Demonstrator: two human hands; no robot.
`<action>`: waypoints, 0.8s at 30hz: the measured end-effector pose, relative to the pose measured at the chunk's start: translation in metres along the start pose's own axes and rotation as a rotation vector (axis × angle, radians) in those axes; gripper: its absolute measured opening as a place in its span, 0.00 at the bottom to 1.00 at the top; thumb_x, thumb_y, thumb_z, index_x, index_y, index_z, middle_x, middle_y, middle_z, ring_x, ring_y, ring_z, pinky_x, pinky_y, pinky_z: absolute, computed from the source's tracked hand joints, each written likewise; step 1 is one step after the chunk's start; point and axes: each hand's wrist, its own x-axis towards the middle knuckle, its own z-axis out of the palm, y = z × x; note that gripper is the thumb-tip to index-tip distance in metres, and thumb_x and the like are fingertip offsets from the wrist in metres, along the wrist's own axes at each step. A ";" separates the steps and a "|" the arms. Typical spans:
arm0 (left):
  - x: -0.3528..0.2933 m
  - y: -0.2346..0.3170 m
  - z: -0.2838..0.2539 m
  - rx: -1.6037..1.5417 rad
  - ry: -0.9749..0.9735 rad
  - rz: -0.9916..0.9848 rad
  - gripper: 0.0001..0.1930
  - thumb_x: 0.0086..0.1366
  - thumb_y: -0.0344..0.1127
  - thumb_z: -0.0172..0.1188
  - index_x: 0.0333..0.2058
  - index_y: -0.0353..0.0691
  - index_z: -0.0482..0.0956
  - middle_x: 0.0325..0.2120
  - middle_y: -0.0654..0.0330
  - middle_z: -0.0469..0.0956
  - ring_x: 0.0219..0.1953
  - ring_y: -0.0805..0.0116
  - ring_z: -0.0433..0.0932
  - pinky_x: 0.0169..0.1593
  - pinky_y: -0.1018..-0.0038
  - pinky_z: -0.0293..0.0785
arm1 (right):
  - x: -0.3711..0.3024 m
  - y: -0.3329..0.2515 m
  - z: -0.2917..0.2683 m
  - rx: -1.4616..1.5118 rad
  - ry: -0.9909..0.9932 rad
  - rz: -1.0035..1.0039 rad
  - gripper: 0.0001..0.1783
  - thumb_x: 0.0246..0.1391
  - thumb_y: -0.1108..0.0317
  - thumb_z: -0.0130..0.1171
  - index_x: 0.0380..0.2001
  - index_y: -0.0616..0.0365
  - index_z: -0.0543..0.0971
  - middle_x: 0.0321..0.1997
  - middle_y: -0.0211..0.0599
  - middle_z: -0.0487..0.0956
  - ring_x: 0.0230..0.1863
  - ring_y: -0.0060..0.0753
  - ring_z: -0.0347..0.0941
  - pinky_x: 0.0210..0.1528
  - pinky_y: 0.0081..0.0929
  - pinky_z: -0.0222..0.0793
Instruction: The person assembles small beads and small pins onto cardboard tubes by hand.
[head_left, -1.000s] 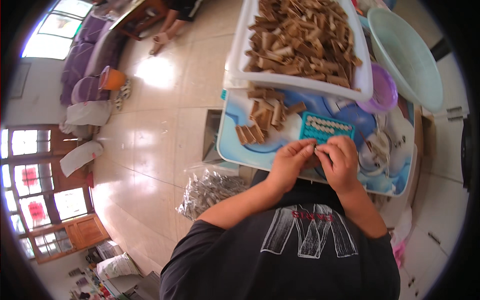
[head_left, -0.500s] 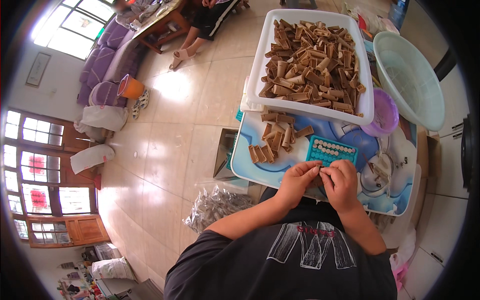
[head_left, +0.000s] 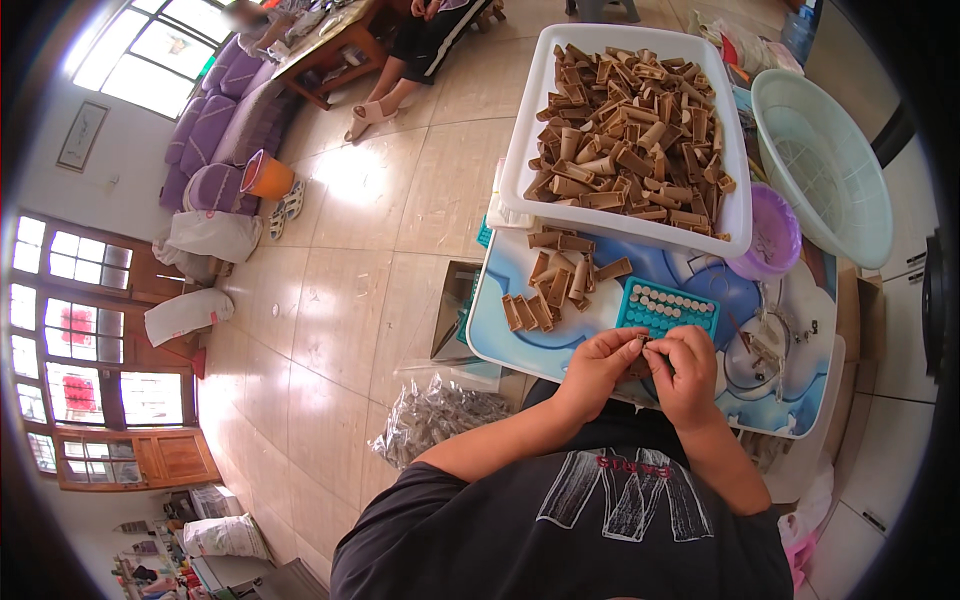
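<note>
My left hand (head_left: 596, 374) and my right hand (head_left: 686, 376) meet over the table's near edge, thumbs and fingertips pinched together. Between them is a small brown piece (head_left: 637, 369), mostly covered by the fingers; its exact shape is hidden. Just beyond the hands lies a teal tray (head_left: 663, 322) with rows of small round whitish pieces in its upper part. Several brown half-tube pieces (head_left: 550, 290) are heaped to its left on the blue-and-white table (head_left: 497, 338).
A white tub (head_left: 745, 165) full of brown half-tube pieces stands at the table's far side. Beside it are a purple basin (head_left: 788, 228) and a pale green basket (head_left: 868, 190). A bag of clear plastic packets (head_left: 435, 420) lies left of me. Another person's legs (head_left: 398, 85) show far off.
The whole view has shifted slightly. My fingers have moved a little around the small brown piece, and both hands stay pinched together in nearly the same place.
</note>
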 end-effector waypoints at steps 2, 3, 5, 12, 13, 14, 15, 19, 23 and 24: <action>0.000 0.001 0.000 -0.007 0.002 -0.005 0.15 0.67 0.33 0.50 0.49 0.33 0.70 0.39 0.59 0.76 0.40 0.69 0.77 0.47 0.70 0.76 | 0.001 -0.001 -0.001 0.001 0.003 0.005 0.08 0.39 0.74 0.64 0.23 0.58 0.74 0.26 0.34 0.71 0.29 0.39 0.67 0.32 0.33 0.61; 0.000 0.002 0.000 0.000 0.003 -0.005 0.15 0.67 0.33 0.50 0.49 0.33 0.70 0.39 0.59 0.76 0.40 0.70 0.77 0.47 0.70 0.76 | 0.001 -0.001 0.000 0.000 0.002 0.005 0.08 0.39 0.74 0.64 0.23 0.58 0.74 0.26 0.34 0.71 0.29 0.39 0.67 0.32 0.33 0.61; 0.002 0.003 -0.001 0.008 0.002 -0.006 0.15 0.67 0.33 0.50 0.49 0.33 0.70 0.39 0.59 0.76 0.40 0.70 0.77 0.47 0.70 0.76 | 0.002 0.000 0.001 -0.001 0.006 0.008 0.08 0.39 0.74 0.64 0.23 0.58 0.74 0.26 0.34 0.71 0.29 0.39 0.68 0.32 0.33 0.61; 0.002 0.005 -0.001 0.004 -0.002 0.003 0.15 0.67 0.33 0.49 0.49 0.32 0.70 0.39 0.58 0.76 0.40 0.70 0.77 0.46 0.72 0.76 | 0.004 -0.002 0.001 -0.010 0.012 -0.014 0.08 0.39 0.74 0.65 0.24 0.58 0.75 0.26 0.34 0.71 0.29 0.39 0.68 0.32 0.33 0.62; 0.000 0.005 0.000 0.007 0.000 -0.001 0.15 0.67 0.33 0.49 0.49 0.32 0.69 0.39 0.58 0.76 0.40 0.70 0.77 0.46 0.72 0.76 | 0.003 -0.002 0.000 -0.003 0.011 -0.018 0.08 0.39 0.74 0.65 0.24 0.58 0.75 0.27 0.34 0.71 0.29 0.39 0.68 0.32 0.33 0.62; -0.002 0.005 0.002 0.009 0.002 0.004 0.15 0.67 0.33 0.49 0.49 0.32 0.69 0.39 0.58 0.76 0.40 0.70 0.77 0.46 0.72 0.76 | 0.003 -0.002 -0.002 0.006 0.011 -0.023 0.08 0.39 0.74 0.64 0.24 0.58 0.75 0.27 0.34 0.71 0.29 0.39 0.68 0.32 0.33 0.62; -0.001 0.005 0.002 0.001 -0.003 -0.002 0.15 0.67 0.32 0.50 0.49 0.31 0.69 0.39 0.59 0.76 0.40 0.70 0.77 0.46 0.72 0.76 | 0.002 -0.001 -0.002 0.000 0.008 -0.018 0.08 0.39 0.74 0.64 0.24 0.58 0.75 0.27 0.34 0.71 0.29 0.39 0.68 0.32 0.33 0.62; -0.002 -0.001 0.001 -0.004 0.008 -0.034 0.15 0.67 0.32 0.50 0.50 0.32 0.69 0.39 0.58 0.76 0.39 0.70 0.77 0.46 0.73 0.76 | 0.005 0.005 -0.011 -0.032 0.038 0.022 0.07 0.40 0.75 0.63 0.25 0.59 0.75 0.28 0.37 0.71 0.31 0.41 0.68 0.33 0.33 0.63; -0.001 0.000 0.004 -0.015 0.037 -0.079 0.15 0.67 0.32 0.50 0.49 0.32 0.69 0.40 0.58 0.76 0.39 0.67 0.77 0.46 0.72 0.75 | 0.014 0.028 -0.019 -0.143 0.105 0.065 0.06 0.41 0.76 0.62 0.26 0.59 0.76 0.29 0.39 0.71 0.32 0.44 0.69 0.35 0.34 0.64; -0.001 0.000 0.004 -0.028 0.046 -0.072 0.15 0.67 0.32 0.50 0.49 0.32 0.70 0.40 0.56 0.76 0.39 0.67 0.77 0.46 0.71 0.75 | 0.016 0.032 -0.024 -0.191 0.120 0.076 0.06 0.42 0.76 0.62 0.26 0.59 0.76 0.29 0.39 0.71 0.33 0.44 0.69 0.35 0.34 0.65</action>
